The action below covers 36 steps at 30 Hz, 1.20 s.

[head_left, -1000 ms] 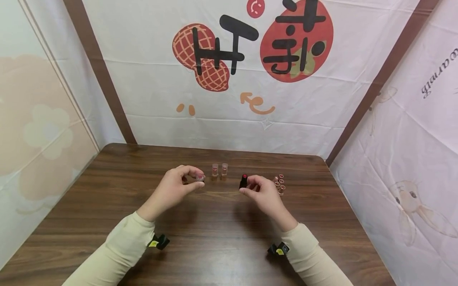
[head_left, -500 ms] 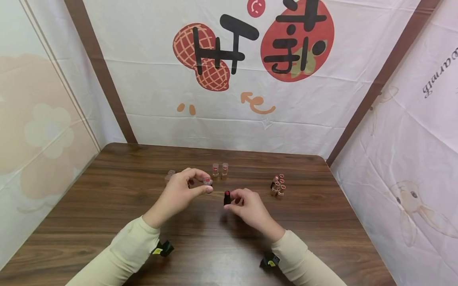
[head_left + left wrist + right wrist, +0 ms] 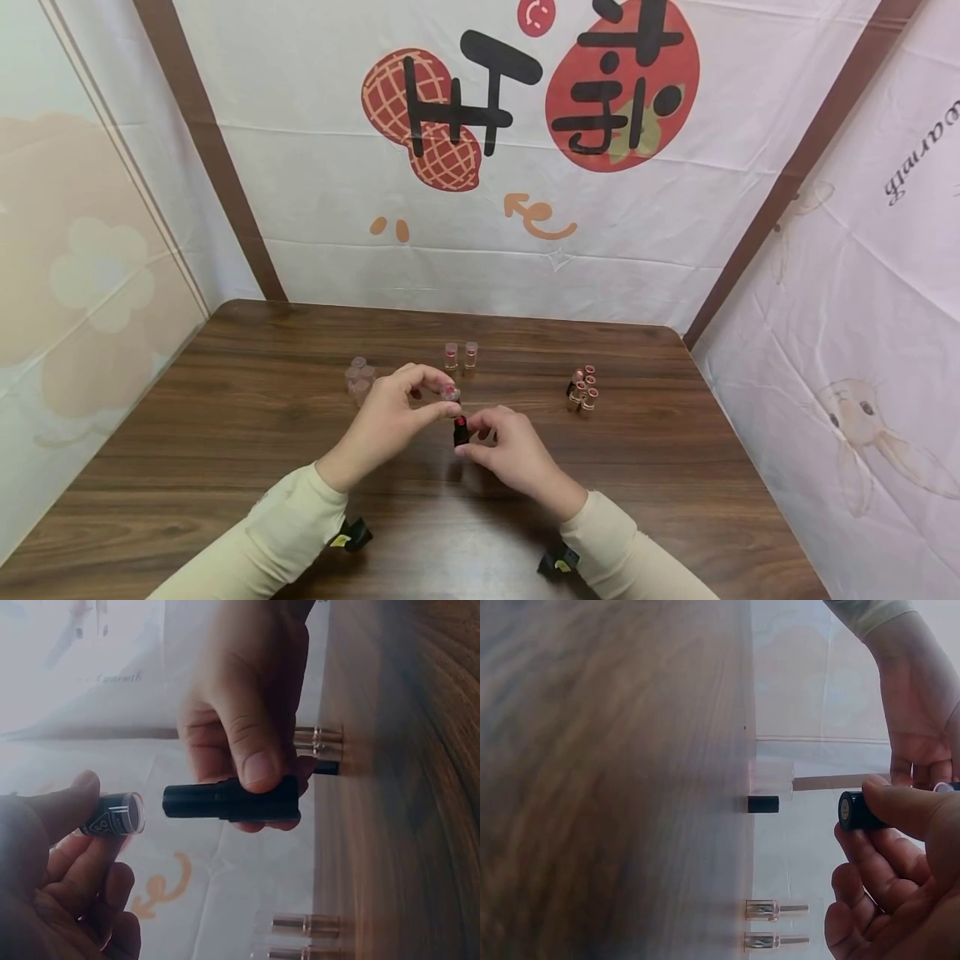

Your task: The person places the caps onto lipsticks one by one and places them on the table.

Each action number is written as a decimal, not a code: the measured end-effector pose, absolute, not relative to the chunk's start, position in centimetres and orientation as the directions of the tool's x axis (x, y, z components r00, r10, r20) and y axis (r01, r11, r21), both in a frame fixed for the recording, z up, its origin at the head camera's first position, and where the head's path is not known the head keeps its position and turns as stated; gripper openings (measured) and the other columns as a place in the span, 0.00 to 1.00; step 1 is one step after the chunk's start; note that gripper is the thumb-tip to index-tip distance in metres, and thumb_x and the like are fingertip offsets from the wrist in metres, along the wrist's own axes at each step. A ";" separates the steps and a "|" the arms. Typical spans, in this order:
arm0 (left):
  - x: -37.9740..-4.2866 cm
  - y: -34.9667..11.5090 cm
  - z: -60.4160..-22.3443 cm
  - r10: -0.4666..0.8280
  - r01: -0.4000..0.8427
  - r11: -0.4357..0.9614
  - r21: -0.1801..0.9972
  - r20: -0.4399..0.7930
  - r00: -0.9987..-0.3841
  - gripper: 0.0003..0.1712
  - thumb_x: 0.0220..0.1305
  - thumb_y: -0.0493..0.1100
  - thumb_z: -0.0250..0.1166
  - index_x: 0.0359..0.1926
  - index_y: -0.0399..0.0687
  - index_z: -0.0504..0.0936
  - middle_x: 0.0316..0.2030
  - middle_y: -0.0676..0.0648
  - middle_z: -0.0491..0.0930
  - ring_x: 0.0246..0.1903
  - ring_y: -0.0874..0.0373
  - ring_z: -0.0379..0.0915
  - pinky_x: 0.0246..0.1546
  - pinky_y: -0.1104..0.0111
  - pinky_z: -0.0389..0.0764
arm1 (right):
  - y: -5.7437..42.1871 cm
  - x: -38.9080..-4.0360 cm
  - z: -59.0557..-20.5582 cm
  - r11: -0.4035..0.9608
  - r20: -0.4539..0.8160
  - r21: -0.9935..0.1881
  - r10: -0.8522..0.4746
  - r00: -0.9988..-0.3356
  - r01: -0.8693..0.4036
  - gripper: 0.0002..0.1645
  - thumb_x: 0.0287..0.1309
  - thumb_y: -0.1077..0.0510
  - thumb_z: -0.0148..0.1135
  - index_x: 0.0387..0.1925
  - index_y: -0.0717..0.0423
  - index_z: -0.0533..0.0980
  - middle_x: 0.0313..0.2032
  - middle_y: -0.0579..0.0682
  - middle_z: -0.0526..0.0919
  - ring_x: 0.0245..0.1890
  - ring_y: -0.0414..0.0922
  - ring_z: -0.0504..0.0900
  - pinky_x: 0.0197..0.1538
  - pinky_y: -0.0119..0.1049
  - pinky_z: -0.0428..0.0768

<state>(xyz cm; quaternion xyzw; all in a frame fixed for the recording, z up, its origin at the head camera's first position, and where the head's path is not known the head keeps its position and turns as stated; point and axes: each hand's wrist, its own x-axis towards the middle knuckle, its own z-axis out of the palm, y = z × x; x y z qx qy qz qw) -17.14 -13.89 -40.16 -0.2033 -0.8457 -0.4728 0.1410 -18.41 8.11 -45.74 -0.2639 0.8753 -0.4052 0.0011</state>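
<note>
My left hand (image 3: pixel 397 421) pinches a short lipstick cap (image 3: pixel 114 815), dark-sided with a clear rim, between thumb and fingers. My right hand (image 3: pixel 510 454) grips a black lipstick tube (image 3: pixel 461 432) whose red tip shows in the head view. Cap and tube face each other with a small gap between them, the cap slightly above. From the left wrist view, the tube (image 3: pixel 229 801) points toward the cap's rim. In the right wrist view, the tube's round base (image 3: pixel 847 811) is seen under my thumb, and the cap lies partly out of frame.
Clear caps (image 3: pixel 358 372) stand grouped beyond my left hand. Two capped lipsticks (image 3: pixel 471 356) stand upright at the back middle. Several uncapped rose-gold lipsticks (image 3: pixel 589 398) cluster at the right. A black cylinder (image 3: pixel 763 804) stands beside the clear caps on the wooden table (image 3: pixel 637 500).
Both hands have come together: the right moved left and nearer with the tube, the left moved right with the cap. The clear caps behind my left hand are now uncovered.
</note>
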 end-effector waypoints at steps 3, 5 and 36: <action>-17.0 -13.7 -40.3 0.219 0.475 0.477 0.740 0.423 -0.879 0.15 0.54 0.47 0.80 0.41 0.57 0.85 0.38 0.59 0.83 0.40 0.57 0.82 0.45 0.60 0.79 | 8.0 -18.3 -45.6 0.536 0.223 -0.698 -0.467 -0.856 -0.474 0.13 0.55 0.48 0.79 0.40 0.44 0.86 0.37 0.50 0.86 0.38 0.46 0.80 0.39 0.31 0.74; -17.0 -13.5 -40.5 0.229 0.475 0.478 0.739 0.418 -0.879 0.15 0.54 0.47 0.80 0.42 0.58 0.85 0.38 0.59 0.83 0.40 0.60 0.81 0.46 0.58 0.80 | 7.9 -18.3 -45.6 0.538 0.228 -0.693 -0.467 -0.854 -0.479 0.13 0.55 0.49 0.79 0.41 0.45 0.86 0.37 0.50 0.86 0.38 0.47 0.81 0.39 0.31 0.74; -16.9 -12.8 -41.4 0.290 0.457 0.468 0.756 0.357 -0.888 0.13 0.55 0.52 0.79 0.40 0.63 0.85 0.37 0.61 0.83 0.43 0.55 0.81 0.46 0.57 0.76 | 7.9 -17.9 -45.2 0.459 0.329 -0.721 -0.431 -0.840 -0.519 0.10 0.54 0.51 0.79 0.38 0.39 0.85 0.33 0.38 0.83 0.36 0.40 0.77 0.38 0.32 0.75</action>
